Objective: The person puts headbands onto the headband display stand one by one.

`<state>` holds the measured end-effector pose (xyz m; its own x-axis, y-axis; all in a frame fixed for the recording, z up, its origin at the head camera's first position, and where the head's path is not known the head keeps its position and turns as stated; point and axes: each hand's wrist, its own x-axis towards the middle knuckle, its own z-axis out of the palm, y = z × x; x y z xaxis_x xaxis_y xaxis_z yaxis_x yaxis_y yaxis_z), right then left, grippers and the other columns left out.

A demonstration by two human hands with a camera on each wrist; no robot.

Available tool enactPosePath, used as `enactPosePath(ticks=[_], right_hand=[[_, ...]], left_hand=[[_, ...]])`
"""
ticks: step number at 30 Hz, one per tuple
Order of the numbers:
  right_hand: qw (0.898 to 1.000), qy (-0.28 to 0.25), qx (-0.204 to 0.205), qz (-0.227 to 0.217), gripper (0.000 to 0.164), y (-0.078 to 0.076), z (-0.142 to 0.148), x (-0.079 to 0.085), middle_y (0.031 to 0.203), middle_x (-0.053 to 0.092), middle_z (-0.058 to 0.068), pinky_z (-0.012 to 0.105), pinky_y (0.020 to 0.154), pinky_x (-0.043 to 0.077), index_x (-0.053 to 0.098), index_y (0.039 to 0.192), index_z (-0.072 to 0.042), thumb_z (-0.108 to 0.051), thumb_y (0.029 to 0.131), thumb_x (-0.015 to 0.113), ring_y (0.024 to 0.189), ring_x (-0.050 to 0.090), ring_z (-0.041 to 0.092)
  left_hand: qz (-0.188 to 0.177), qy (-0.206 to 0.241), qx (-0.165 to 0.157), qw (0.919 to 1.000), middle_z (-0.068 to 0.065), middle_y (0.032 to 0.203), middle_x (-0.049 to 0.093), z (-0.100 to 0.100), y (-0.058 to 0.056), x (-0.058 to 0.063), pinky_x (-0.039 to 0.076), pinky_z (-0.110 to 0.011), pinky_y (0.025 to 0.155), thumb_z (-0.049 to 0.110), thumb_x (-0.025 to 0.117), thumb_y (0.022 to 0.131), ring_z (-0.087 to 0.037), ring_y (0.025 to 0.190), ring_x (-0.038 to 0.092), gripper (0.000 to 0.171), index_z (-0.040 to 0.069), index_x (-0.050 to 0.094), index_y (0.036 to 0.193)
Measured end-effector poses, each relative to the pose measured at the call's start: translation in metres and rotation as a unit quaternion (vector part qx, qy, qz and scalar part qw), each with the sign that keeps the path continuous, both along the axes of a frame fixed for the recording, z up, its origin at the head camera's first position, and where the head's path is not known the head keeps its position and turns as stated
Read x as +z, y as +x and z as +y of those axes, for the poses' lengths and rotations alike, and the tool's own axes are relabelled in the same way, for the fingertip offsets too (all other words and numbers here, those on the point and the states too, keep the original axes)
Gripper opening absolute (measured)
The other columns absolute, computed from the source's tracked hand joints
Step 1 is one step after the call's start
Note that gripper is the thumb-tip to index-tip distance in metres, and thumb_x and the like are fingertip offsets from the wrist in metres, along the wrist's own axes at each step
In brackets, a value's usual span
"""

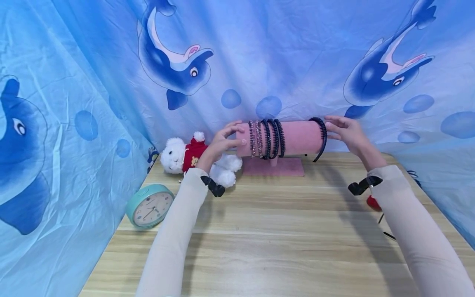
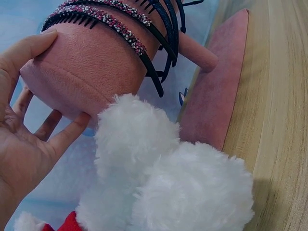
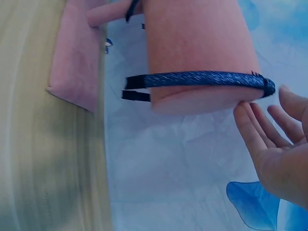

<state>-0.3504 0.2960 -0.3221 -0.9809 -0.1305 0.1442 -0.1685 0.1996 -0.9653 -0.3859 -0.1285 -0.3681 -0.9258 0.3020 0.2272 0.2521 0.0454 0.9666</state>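
A pink velvety headband stand (image 1: 300, 138) has a horizontal roll on a post and flat base. My left hand (image 1: 227, 141) holds the roll's left end, with the thumb on its side and other fingers at the end in the left wrist view. Near that end sit two glittery pink headbands (image 2: 115, 24), with several dark headbands (image 1: 273, 139) beside them. A dark blue toothed headband (image 3: 202, 78) circles the right end. My right hand (image 1: 346, 133) is beside it, fingers extended, fingertips at the roll's end face; the thumb stays just off the headband.
A white plush toy (image 1: 173, 156) in a red top lies left of the stand, under my left wrist. A teal alarm clock (image 1: 150, 206) stands at the table's left. Something red (image 1: 373, 203) is partly hidden by my right arm. A blue dolphin curtain (image 1: 241, 49) hangs behind.
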Motion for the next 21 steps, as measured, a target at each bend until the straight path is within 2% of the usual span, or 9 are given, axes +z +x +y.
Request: enactPosePath(ticks=[3,6,8,11,14,17,19,21], right_hand=[[0.999,0.023,0.020,-0.023,0.060,-0.006,0.004,0.004,0.138,0.059,-0.004,0.015,0.089,0.058,0.038,0.155,-0.005,-0.024,0.102,0.060,0.108,0.062,-0.007],[0.997,0.057,0.036,-0.045,0.061,-0.010,0.007,0.007,0.159,0.042,0.009,0.015,0.093,0.057,0.036,0.158,-0.010,-0.025,0.103,0.058,0.112,0.058,-0.009],[0.995,0.078,0.044,-0.053,0.060,-0.012,0.008,0.009,0.163,0.035,0.014,0.014,0.095,0.056,0.035,0.159,-0.013,-0.025,0.104,0.057,0.113,0.057,-0.010],[0.992,0.105,0.047,-0.057,0.061,-0.011,0.007,0.010,0.164,0.035,0.015,0.017,0.102,0.053,0.034,0.159,-0.015,-0.025,0.103,0.058,0.115,0.058,-0.009],[0.987,0.148,0.047,-0.049,0.062,-0.008,0.005,0.012,0.164,0.037,0.012,0.032,0.115,0.047,0.036,0.159,-0.019,-0.028,0.103,0.060,0.131,0.056,0.004],[0.982,0.177,0.048,-0.035,0.061,-0.006,0.002,0.015,0.163,0.038,0.013,0.048,0.123,0.036,0.038,0.158,-0.019,-0.028,0.102,0.062,0.148,0.042,0.023],[0.981,0.186,0.048,-0.024,0.060,-0.005,0.000,0.015,0.162,0.039,0.014,0.053,0.124,0.032,0.040,0.156,-0.017,-0.026,0.102,0.062,0.151,0.036,0.031],[0.981,0.185,0.049,-0.016,0.058,-0.004,-0.003,0.016,0.162,0.039,0.015,0.054,0.125,0.030,0.041,0.156,-0.015,-0.024,0.102,0.063,0.152,0.033,0.032]], left_hand=[[0.002,-0.001,-0.001,1.0000,0.011,0.156,0.044,0.000,0.000,0.000,0.059,-0.043,0.100,0.004,0.079,0.084,-0.023,0.146,0.041,0.028,0.019,0.071,0.106],[0.003,-0.003,-0.001,1.0000,0.011,0.156,0.044,0.000,0.000,0.000,0.059,-0.042,0.100,0.004,0.079,0.084,-0.023,0.146,0.041,0.028,0.019,0.071,0.107],[0.005,-0.004,0.000,1.0000,0.011,0.156,0.044,-0.001,0.001,0.000,0.058,-0.041,0.101,0.004,0.079,0.084,-0.022,0.146,0.040,0.028,0.019,0.071,0.107],[0.009,-0.007,0.001,0.9999,0.011,0.157,0.044,-0.001,0.000,0.000,0.057,-0.041,0.103,0.004,0.079,0.084,-0.023,0.146,0.040,0.029,0.018,0.071,0.107],[0.009,-0.008,0.000,0.9999,0.009,0.157,0.044,-0.001,0.000,0.000,0.057,-0.041,0.104,0.004,0.079,0.084,-0.023,0.146,0.040,0.029,0.019,0.071,0.106],[0.006,-0.008,-0.002,1.0000,0.008,0.158,0.043,0.000,0.001,0.001,0.057,-0.041,0.103,0.004,0.078,0.084,-0.023,0.147,0.040,0.029,0.021,0.071,0.106],[0.004,-0.008,-0.003,1.0000,0.008,0.159,0.043,0.000,0.001,0.001,0.058,-0.041,0.102,0.004,0.078,0.084,-0.024,0.147,0.040,0.029,0.021,0.071,0.106],[0.004,-0.006,-0.003,1.0000,0.008,0.158,0.043,0.000,0.001,0.001,0.058,-0.041,0.101,0.004,0.078,0.084,-0.024,0.147,0.040,0.028,0.021,0.071,0.105]])
